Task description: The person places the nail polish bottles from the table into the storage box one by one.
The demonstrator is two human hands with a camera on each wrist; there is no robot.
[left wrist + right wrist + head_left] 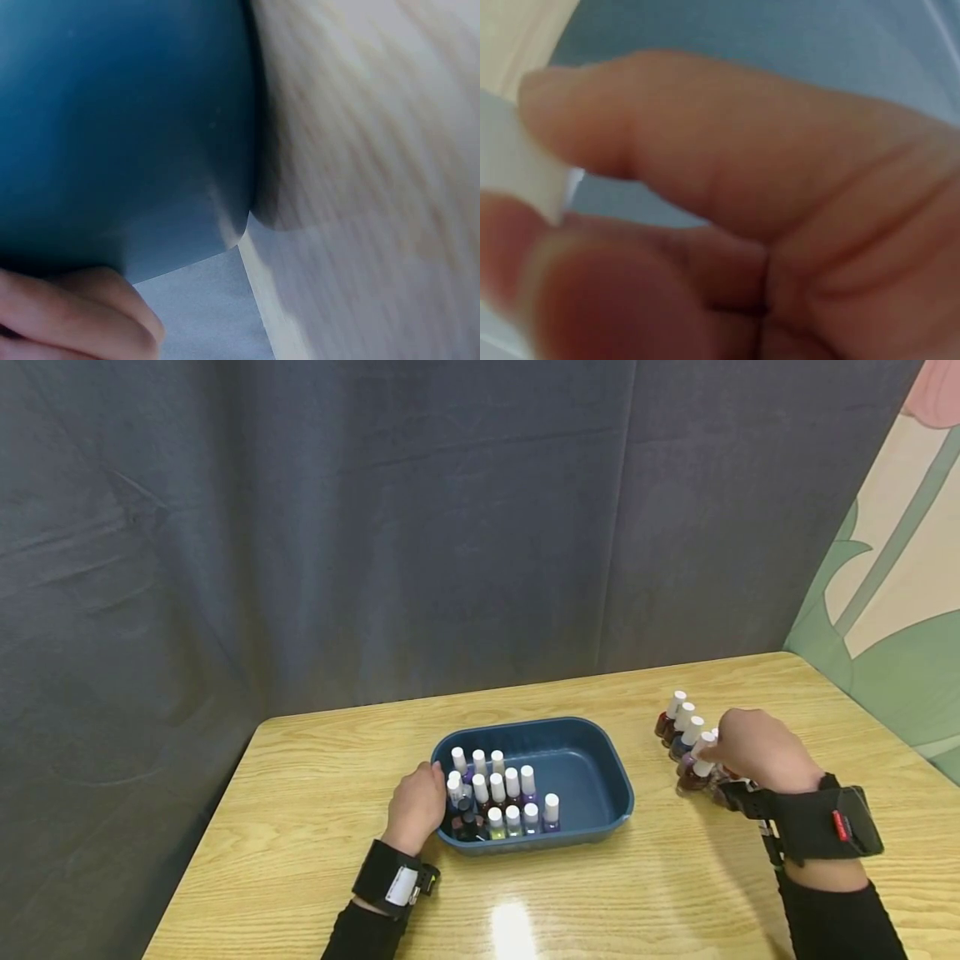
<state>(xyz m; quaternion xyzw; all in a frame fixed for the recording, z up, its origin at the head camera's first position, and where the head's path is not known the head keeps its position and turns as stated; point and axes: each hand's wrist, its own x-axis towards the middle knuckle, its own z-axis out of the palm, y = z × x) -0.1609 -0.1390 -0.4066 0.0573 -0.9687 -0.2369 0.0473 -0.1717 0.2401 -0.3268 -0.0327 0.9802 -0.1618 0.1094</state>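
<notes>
A blue plastic tray (588, 777) holds several nail polish bottles (529, 785) with white caps, grouped in its left and middle part. Two dark-capped bottles (468, 827) stand in its near left corner. My left hand (416, 806) grips the tray's left rim; in the left wrist view its curled fingers (82, 311) lie against the blue wall. At the right, my right hand (765, 752) pinches a nail polish bottle by its white cap (510, 157) between thumb and fingers. That bottle is partly hidden among the others beside the hand.
A slanting row of nail polish bottles (682, 727) stands on the wooden table (337, 760), right of the tray; my right hand covers part of the group. A dark grey curtain (450, 527) hangs behind the table. Patterned fabric (892, 610) borders the right side.
</notes>
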